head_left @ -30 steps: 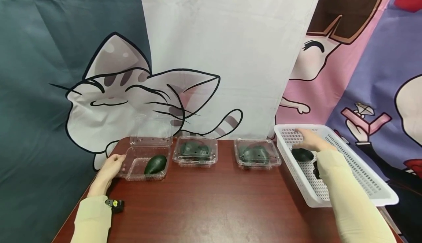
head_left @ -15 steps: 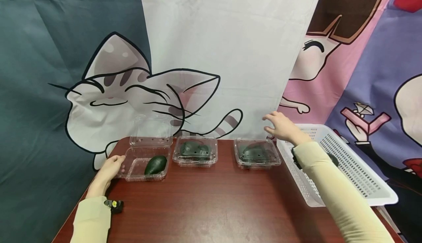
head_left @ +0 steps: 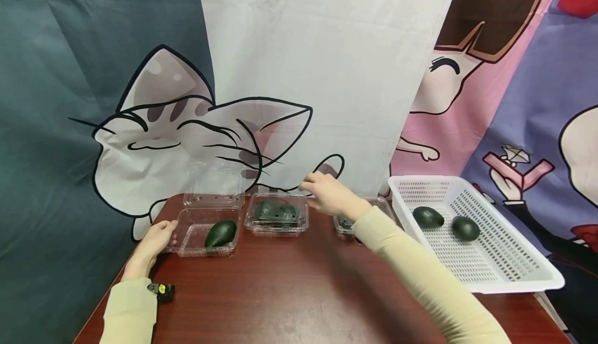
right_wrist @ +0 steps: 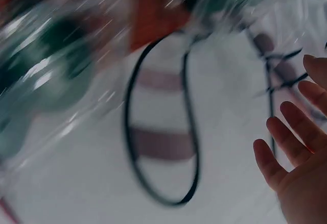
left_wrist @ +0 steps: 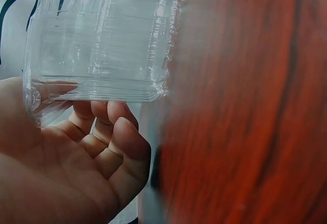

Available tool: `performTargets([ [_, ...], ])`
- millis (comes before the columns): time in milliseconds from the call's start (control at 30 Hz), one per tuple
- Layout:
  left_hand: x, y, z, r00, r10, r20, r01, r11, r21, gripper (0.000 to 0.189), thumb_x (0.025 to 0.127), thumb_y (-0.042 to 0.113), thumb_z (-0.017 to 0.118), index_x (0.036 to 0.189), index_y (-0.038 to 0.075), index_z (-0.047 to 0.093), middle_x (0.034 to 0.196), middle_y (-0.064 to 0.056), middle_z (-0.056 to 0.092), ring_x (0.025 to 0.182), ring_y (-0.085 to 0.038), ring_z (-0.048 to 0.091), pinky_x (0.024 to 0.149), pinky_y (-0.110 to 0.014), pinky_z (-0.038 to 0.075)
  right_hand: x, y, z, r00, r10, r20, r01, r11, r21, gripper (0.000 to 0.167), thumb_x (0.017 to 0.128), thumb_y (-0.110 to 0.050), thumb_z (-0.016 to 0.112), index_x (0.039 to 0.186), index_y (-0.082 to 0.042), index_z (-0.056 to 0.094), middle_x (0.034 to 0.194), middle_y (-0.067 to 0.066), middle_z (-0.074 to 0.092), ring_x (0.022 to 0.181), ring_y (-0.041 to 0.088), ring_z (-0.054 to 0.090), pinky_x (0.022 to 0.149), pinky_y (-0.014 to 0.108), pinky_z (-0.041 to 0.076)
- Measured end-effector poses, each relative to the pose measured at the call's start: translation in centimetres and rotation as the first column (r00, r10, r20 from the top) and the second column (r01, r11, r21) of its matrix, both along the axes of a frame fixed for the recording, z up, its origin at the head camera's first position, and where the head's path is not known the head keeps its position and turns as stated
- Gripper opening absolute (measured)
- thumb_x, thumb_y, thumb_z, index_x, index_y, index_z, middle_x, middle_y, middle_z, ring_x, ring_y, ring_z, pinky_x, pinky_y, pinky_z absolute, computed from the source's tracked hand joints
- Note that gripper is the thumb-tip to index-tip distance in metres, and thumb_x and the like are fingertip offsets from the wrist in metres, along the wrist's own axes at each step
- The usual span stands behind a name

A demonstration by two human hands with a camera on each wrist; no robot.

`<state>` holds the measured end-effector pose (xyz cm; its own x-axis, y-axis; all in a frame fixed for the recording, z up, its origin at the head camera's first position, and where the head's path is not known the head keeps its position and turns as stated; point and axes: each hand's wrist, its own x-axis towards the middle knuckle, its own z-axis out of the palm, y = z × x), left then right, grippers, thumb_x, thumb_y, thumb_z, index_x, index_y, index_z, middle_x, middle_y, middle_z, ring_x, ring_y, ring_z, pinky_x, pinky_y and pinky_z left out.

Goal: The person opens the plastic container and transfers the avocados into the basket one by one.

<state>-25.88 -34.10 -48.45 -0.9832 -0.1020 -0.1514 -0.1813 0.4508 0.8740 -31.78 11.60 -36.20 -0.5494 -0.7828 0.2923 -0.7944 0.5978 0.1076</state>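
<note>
At the table's left, an open clear plastic clamshell container [head_left: 193, 240] has its lid raised; a dark green avocado [head_left: 221, 233] lies in its right half. My left hand [head_left: 156, 240] grips this container's left edge; in the left wrist view, my fingers [left_wrist: 130, 137] curl below the transparent wall. My right hand [head_left: 329, 193] is in the air, between the two closed containers in the head view. Spread fingers [right_wrist: 291, 137] with nothing held show in the right wrist view, which is blurred.
One closed clamshell container [head_left: 276, 214] with dark green fruit inside stands mid-table. Another closed container [head_left: 343, 224] is partly hidden by my right forearm. Right of it, a white perforated basket [head_left: 495, 240] holds two avocados [head_left: 465, 228]. A printed curtain [head_left: 299, 48] hangs behind.
My right hand has risen out of the white basket and moved left past the right closed container, uncovering both avocados in the basket. My left hand stays at the open container.
</note>
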Motion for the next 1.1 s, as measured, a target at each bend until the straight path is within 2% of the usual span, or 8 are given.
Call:
performTargets([
  [200,0.0,-0.1,0.1,1.0,-0.001,0.014,0.0,1.0,0.013,0.042,0.107,0.037,0.034,0.095,-0.001,0.046,0.085,-0.009,0.05,0.072,-0.016,0.055,0.062,-0.033,0.049,0.6,-4.9,-1.5,0.999,0.049,0.021,-0.05,0.998,0.03,0.027,0.09,-0.03,0.071,0.113,-0.016,0.065,0.107,0.003,0.058,0.099,0.021,0.054,0.08,0.038,0.047],
  [367,0.1,-0.2,0.2,1.0,0.007,0.013,-0.007,1.0,0.017,0.041,0.107,0.036,0.035,0.095,-0.002,0.046,0.084,-0.009,0.05,0.072,-0.017,0.056,0.061,-0.034,0.049,1.1,-8.9,-2.6,0.996,0.052,0.075,-0.055,0.998,0.039,0.036,0.092,-0.036,0.069,0.122,-0.016,0.064,0.114,0.003,0.057,0.105,0.02,0.054,0.083,0.038,0.046],
  [533,0.1,-0.1,0.1,1.0,0.016,0.002,-0.016,0.999,0.028,0.041,0.107,0.034,0.036,0.098,-0.005,0.048,0.084,-0.009,0.051,0.071,-0.016,0.057,0.06,-0.032,0.049,1.8,-13.1,-3.5,0.991,0.071,0.113,-0.076,0.996,0.041,0.037,0.092,-0.037,0.069,0.123,-0.019,0.061,0.112,0.0,0.055,0.102,0.016,0.053,0.082,0.034,0.045],
  [700,0.0,0.0,0.0,1.0,0.023,0.002,-0.023,0.999,0.033,0.04,0.107,0.034,0.037,0.089,0.0,0.048,0.083,-0.008,0.051,0.071,-0.015,0.056,0.061,-0.032,0.049,2.2,-16.8,-4.1,0.982,0.069,0.178,-0.081,0.995,0.06,0.043,0.091,-0.034,0.07,0.129,-0.021,0.057,0.112,0.0,0.052,0.102,0.015,0.051,0.08,0.031,0.043],
  [867,0.0,0.0,0.2,1.0,0.027,0.0,-0.027,0.999,0.025,0.039,0.107,0.034,0.037,0.089,0.001,0.048,0.084,-0.008,0.051,0.072,-0.016,0.056,0.06,-0.032,0.049,2.0,-19.5,-4.9,0.965,0.027,0.26,-0.054,0.994,0.096,0.046,0.09,-0.028,0.072,0.132,-0.021,0.056,0.113,0.0,0.05,0.103,0.015,0.048,0.08,0.031,0.043],
  [1100,0.2,-0.1,0.0,0.999,0.038,0.014,-0.038,0.999,0.033,0.039,0.107,0.033,0.038,0.092,-0.001,0.049,0.083,-0.008,0.052,0.073,-0.017,0.056,0.06,-0.033,0.05,1.8,-21.7,-6.4,0.934,-0.125,0.336,0.068,0.982,0.177,0.049,0.084,-0.024,0.079,0.128,-0.026,0.058,0.115,0.0,0.05,0.102,0.016,0.047,0.081,0.03,0.044],
])
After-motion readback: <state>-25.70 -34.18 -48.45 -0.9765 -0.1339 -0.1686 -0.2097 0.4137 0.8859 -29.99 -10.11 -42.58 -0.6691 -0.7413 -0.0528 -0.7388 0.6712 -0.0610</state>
